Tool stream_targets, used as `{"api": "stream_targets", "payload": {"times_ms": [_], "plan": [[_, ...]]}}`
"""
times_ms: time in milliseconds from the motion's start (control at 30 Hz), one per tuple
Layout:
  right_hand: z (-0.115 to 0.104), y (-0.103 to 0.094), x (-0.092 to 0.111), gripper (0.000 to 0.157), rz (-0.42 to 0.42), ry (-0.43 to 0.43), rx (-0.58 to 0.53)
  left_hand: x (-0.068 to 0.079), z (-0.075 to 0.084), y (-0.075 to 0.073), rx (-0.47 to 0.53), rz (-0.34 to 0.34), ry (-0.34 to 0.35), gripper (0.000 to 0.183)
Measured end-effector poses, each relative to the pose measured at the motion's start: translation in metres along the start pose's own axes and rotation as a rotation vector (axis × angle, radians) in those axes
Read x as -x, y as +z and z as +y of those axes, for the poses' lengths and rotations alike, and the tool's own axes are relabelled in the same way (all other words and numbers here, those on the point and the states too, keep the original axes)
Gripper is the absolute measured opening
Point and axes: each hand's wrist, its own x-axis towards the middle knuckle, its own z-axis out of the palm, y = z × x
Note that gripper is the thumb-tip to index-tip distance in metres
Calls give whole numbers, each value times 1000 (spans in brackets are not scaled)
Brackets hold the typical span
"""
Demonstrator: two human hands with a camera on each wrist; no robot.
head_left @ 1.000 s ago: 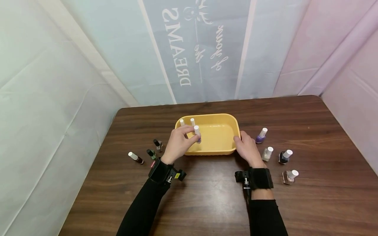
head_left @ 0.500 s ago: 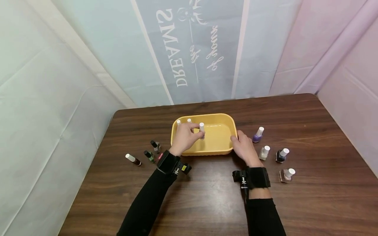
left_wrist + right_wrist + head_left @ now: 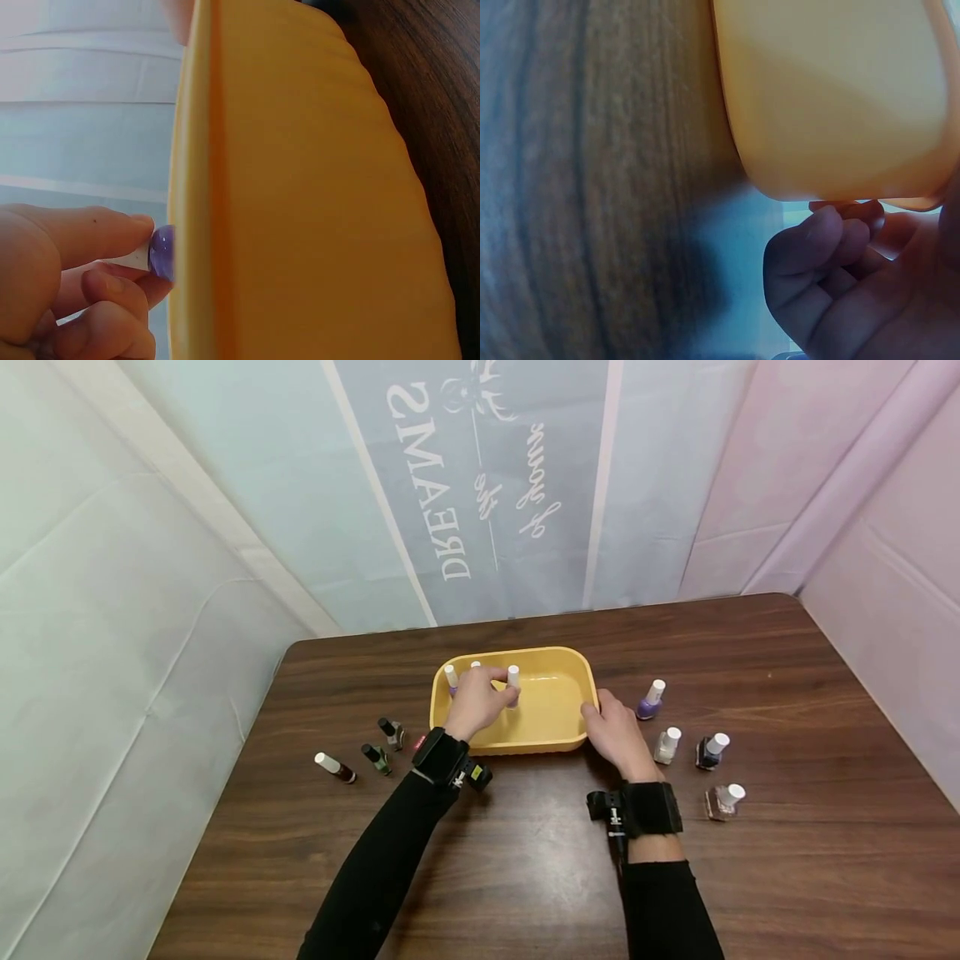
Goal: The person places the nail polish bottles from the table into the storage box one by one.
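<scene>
My left hand [image 3: 478,703] is over the left half of a yellow plastic tray [image 3: 555,702]. Its thumb and fingers pinch a nail polish bottle [image 3: 513,677] by the white cap. In the left wrist view, the bottle's purple glass [image 3: 161,253] dips behind the tray's rim, so its base is hidden. Two more white-capped bottles stand in the tray's left end, one [image 3: 451,677] showing purple and the other [image 3: 476,665] mostly covered by my hand. At the tray's right end, my right hand [image 3: 617,735] grips the wall, thumb at the near side.
Right of the tray stand a purple bottle [image 3: 651,700], a pale one [image 3: 667,747], a dark blue one [image 3: 711,752] and a pinkish one [image 3: 724,803]. On the left are a dark bottle [image 3: 335,767], a green one [image 3: 377,758] and a grey one [image 3: 392,733]. Fabric walls surround the table.
My left hand has moved rightward over the tray and lowered the purple bottle into it. The right hand keeps its grip on the tray. The whole head view has shifted slightly.
</scene>
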Motion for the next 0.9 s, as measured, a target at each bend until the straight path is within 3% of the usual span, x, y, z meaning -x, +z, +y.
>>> {"api": "stream_targets", "payload": {"times_ms": [400, 900], "plan": [[1, -1, -1, 34, 25, -6, -3, -16, 0, 12, -70, 16, -70, 21], [0, 0, 1, 31, 16, -11, -15, -20, -2, 19, -9, 54, -115, 16]]}}
